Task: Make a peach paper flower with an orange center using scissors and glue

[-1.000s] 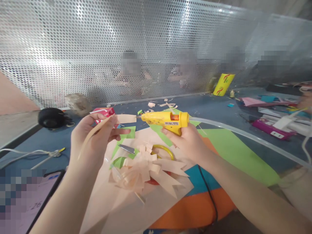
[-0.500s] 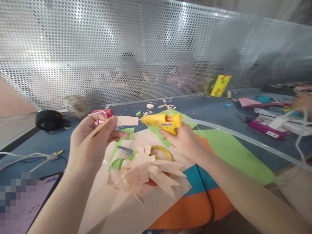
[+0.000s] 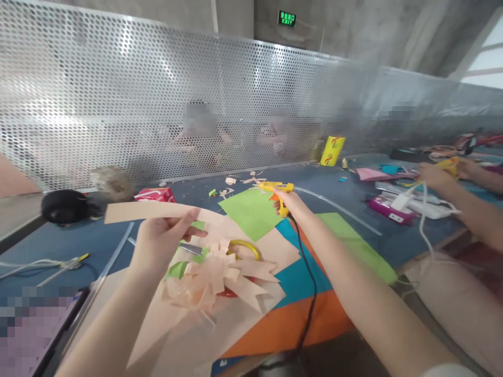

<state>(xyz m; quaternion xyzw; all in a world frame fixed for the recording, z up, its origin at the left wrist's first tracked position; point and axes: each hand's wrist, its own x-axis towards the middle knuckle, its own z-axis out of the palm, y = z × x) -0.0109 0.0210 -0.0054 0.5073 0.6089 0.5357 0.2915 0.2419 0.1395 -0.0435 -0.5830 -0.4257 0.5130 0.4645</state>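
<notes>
Centrally, left hand [image 3: 159,243] raised above the table [image 3: 70,241], fingers pinching a long peach paper strip [image 3: 153,211] held roughly level, its free end pointing left. Right hand [image 3: 288,201] stretched forward, clenched around the grip of a yellow glue gun [image 3: 275,187], nozzle pointing left, low over a green paper sheet [image 3: 251,212]; black cord [image 3: 308,277] trailing back along the forearm. Below the left hand: peach paper rosette [image 3: 212,280] of folded strips, lying on a large peach sheet [image 3: 184,330]; yellow tape ring [image 3: 243,248] just beside it; scissors blade [image 3: 190,247] partly hidden under the hand. Beneath these, overlapping orange [image 3: 275,327], teal [image 3: 294,272] and green sheets. Red carton [image 3: 155,195] at the far edge, contents not visible. Yellow cup [image 3: 332,151] against the perforated metal screen [image 3: 118,104]; contents not discernible. Far right: another person's hand [image 3: 430,174] among cables.
</notes>
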